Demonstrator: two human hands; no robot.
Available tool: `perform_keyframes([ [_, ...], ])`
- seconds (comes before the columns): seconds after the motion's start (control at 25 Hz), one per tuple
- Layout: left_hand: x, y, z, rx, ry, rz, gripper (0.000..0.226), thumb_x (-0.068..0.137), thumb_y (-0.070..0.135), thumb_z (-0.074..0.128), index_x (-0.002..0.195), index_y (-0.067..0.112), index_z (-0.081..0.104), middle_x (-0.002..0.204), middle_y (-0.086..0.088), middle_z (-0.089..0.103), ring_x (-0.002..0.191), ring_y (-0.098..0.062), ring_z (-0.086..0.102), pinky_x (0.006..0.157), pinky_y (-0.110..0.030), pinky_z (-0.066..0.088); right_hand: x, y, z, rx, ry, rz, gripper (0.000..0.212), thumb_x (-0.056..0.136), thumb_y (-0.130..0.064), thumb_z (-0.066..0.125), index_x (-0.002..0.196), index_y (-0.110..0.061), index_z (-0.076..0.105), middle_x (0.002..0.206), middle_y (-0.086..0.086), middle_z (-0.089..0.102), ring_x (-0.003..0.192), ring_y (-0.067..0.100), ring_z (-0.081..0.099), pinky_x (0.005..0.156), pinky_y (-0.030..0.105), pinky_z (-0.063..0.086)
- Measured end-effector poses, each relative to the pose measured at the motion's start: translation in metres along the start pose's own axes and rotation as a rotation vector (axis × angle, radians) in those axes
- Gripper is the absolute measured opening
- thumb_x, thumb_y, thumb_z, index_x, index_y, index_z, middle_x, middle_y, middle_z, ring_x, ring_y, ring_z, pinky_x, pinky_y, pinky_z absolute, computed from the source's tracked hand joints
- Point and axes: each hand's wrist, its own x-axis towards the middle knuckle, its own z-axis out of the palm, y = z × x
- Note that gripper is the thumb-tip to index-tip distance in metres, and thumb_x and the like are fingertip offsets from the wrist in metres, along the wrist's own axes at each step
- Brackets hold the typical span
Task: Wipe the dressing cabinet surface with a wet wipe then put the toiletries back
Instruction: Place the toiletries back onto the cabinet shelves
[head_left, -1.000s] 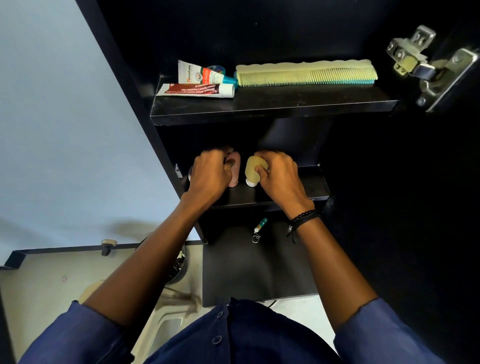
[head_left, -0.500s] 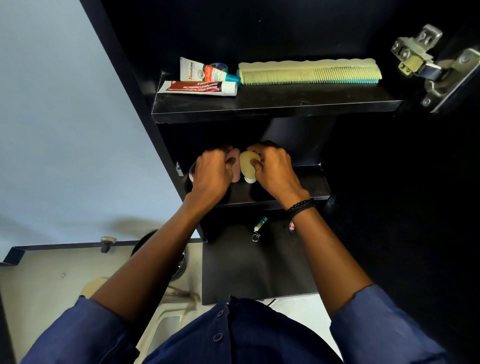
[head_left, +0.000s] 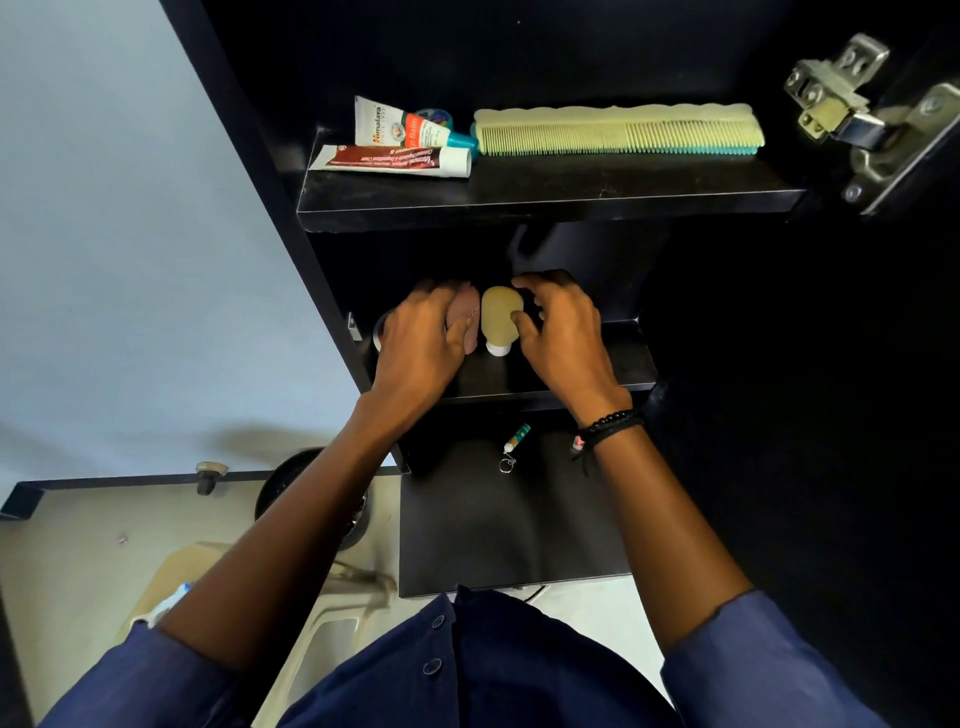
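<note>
Our left hand (head_left: 421, 343) grips the pink bottle (head_left: 466, 314). Our right hand (head_left: 563, 338) pinches the yellow bottle (head_left: 497, 312) just beside it. Both bottles stand at centre frame on the middle shelf (head_left: 550, 387). Above, the upper shelf (head_left: 545, 200) carries a comb (head_left: 618, 130).

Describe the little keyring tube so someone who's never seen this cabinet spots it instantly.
In the black cabinet, look below the middle shelf, where the left hand holds a pink bottle and the right hand a yellow bottle, to the lowest shelf. The keyring tube lies alone there near the back: tiny, white, green-ended, the only item with a metal ring.
</note>
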Motion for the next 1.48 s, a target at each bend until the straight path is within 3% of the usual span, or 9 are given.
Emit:
perform_keyframes([
  [0.24,-0.032,0.015,0.002,-0.126,0.046,0.15,0.034,0.086,0.013,0.064,0.12,0.011,0.06,0.117,-0.005,0.062,0.099,-0.01,0.056,0.083,-0.003,0.033,-0.045,0.006,-0.014,0.111,0.106,0.025,0.033,0.085,-0.009,0.066,0.117,-0.016,0.062,0.112,0.001,0.059,0.093,0.014,0.061,0.081,0.03,0.054],
  [0.44,-0.071,0.012,0.033,-0.207,-0.096,0.127,0.029,0.087,0.012,0.062,0.115,0.012,0.062,0.106,-0.003,0.063,0.089,-0.013,0.061,0.079,-0.027,0.052,-0.094,0.039,0.011,0.164,0.129,0.182,0.015,0.085,-0.017,0.064,0.1,-0.02,0.063,0.087,-0.007,0.058,0.07,0.008,0.058,0.07,0.035,0.056],
  [0.56,-0.092,0.0,0.061,-0.209,-0.271,-0.001,0.031,0.082,0.008,0.064,0.113,0.012,0.063,0.102,-0.005,0.064,0.086,-0.019,0.063,0.076,-0.024,0.049,-0.121,0.073,0.041,0.096,-0.023,0.307,0.016,0.081,-0.021,0.063,0.097,-0.024,0.059,0.079,-0.008,0.058,0.067,0.013,0.059,0.077,0.044,0.054],
  [0.68,-0.11,-0.017,0.079,-0.141,-0.512,-0.086,0.047,0.081,0.014,0.067,0.126,0.015,0.055,0.116,-0.005,0.062,0.098,-0.022,0.063,0.082,-0.026,0.047,-0.139,0.105,0.066,0.1,-0.267,0.493,0.033,0.083,-0.017,0.064,0.115,-0.018,0.057,0.099,0.004,0.063,0.093,0.024,0.063,0.084,0.037,0.052],
  [0.84,-0.128,-0.039,0.086,0.012,-0.734,-0.199,0.062,0.081,0.03,0.07,0.136,0.02,0.044,0.129,-0.004,0.057,0.113,-0.02,0.059,0.093,-0.035,0.049,-0.137,0.127,0.103,0.081,-0.575,0.639,0.06,0.083,-0.022,0.066,0.138,-0.015,0.043,0.132,0.009,0.057,0.126,0.029,0.05,0.104,0.036,0.042],
  [1.0,-0.141,-0.057,0.086,0.02,-0.754,-0.267,0.068,0.081,0.029,0.071,0.139,0.015,0.04,0.132,-0.008,0.053,0.113,-0.022,0.056,0.091,-0.034,0.049,-0.125,0.137,0.146,0.016,-0.714,0.575,0.059,0.086,-0.019,0.058,0.142,-0.021,0.039,0.138,0.009,0.05,0.13,0.03,0.046,0.106,0.035,0.039],
  [1.24,-0.151,-0.073,0.091,0.047,-0.71,-0.352,0.067,0.083,0.03,0.068,0.14,0.016,0.037,0.136,-0.008,0.05,0.113,-0.025,0.056,0.092,-0.037,0.049,-0.104,0.164,0.188,-0.238,-0.895,0.484,0.061,0.093,-0.025,0.048,0.149,-0.028,0.024,0.152,0.019,0.013,0.136,0.04,0.026,0.115,0.043,0.027],
  [1.36,-0.158,-0.077,0.097,0.047,-0.706,-0.396,0.063,0.084,0.032,0.067,0.139,0.018,0.039,0.134,-0.008,0.051,0.112,-0.025,0.057,0.091,-0.037,0.05,-0.099,0.169,0.197,-0.301,-0.863,0.449,0.048,0.092,-0.021,0.052,0.139,-0.016,0.043,0.146,0.019,0.029,0.128,0.039,0.038,0.109,0.039,0.034],
  [1.48,-0.161,-0.075,0.101,0.028,-0.703,-0.413,0.061,0.085,0.031,0.066,0.138,0.017,0.041,0.134,-0.008,0.052,0.113,-0.024,0.057,0.091,-0.036,0.049,-0.108,0.171,0.193,-0.321,-0.731,0.358,0.032,0.089,-0.017,0.059,0.119,-0.005,0.059,0.121,0.017,0.06,0.112,0.035,0.055,0.092,0.037,0.046],
])
